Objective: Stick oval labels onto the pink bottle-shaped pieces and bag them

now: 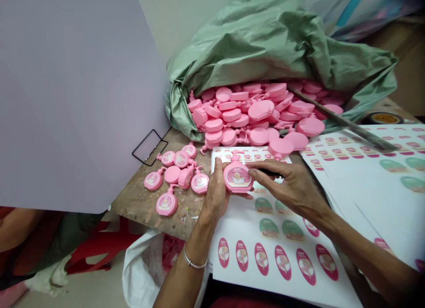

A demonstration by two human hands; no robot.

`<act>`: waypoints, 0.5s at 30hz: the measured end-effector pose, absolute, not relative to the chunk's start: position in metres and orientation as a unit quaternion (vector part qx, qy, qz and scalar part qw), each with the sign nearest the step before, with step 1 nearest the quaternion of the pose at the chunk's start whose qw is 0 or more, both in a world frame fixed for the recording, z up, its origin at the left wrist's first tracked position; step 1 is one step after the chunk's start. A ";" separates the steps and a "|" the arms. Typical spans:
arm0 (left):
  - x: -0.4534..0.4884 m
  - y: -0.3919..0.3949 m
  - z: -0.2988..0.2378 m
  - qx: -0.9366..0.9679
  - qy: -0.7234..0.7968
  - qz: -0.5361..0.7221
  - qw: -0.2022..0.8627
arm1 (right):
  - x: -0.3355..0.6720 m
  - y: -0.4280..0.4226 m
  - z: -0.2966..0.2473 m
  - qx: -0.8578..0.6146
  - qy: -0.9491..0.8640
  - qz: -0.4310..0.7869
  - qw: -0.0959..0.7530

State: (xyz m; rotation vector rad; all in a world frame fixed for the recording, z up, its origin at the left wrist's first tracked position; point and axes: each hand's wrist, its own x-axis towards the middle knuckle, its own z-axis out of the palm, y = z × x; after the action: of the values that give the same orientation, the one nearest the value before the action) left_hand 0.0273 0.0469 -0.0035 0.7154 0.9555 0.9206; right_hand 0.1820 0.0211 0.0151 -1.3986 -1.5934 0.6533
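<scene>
Two hands work above a sheet of oval stickers (275,259). The left hand (215,197) holds one pink pump bottle (237,177) at its side, and the bottle has a label on the front. The right hand (288,184) is half open, its fingers (262,168) touching the bottle's upper edge. Some labelled bottles (166,202) lie on the wooden tabletop (139,206), and many bare pink bottles (229,115) are heaped in a green plastic sack (265,47) behind.
</scene>
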 end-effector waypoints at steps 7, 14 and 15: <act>0.027 0.046 -0.003 0.328 0.416 0.426 0.734 | 0.182 0.019 0.016 -0.568 -0.645 0.255 0.443; 0.027 0.045 0.001 0.340 0.416 0.427 0.728 | 0.182 0.019 0.017 -0.558 -0.655 0.241 0.448; 0.027 0.045 0.002 0.340 0.417 0.429 0.726 | 0.181 0.019 0.018 -0.557 -0.656 0.239 0.450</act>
State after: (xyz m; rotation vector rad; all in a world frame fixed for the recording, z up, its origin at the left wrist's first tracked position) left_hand 0.0271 0.0449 0.0021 0.7489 0.9209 0.9461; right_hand 0.1815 0.0189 0.0175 -1.3771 -1.6218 0.5909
